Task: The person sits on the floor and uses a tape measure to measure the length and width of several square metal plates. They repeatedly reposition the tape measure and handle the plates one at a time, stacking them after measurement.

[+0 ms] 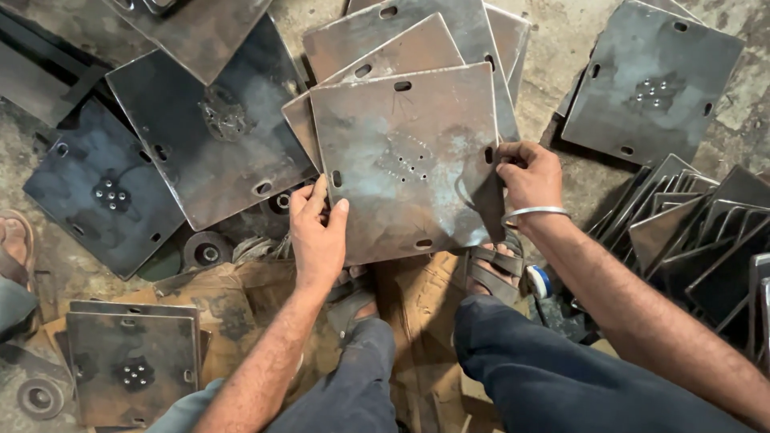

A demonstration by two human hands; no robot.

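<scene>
A square steel plate (405, 160) with slotted holes near its corners and a cluster of small holes in the middle is held flat above a pile of similar plates (417, 36). My left hand (318, 232) grips its lower left edge, thumb on top. My right hand (529, 176), with a metal bangle on the wrist, grips its right edge. My knees in dark trousers and my sandalled feet are just below the plate.
More square plates lie to the left (216, 128), far left (100, 192), lower left (132, 365) and upper right (650, 80). Several plates lean in a row at the right (698, 232). Another person's sandalled foot (14, 240) shows at the left edge. Cardboard (233, 297) covers the floor.
</scene>
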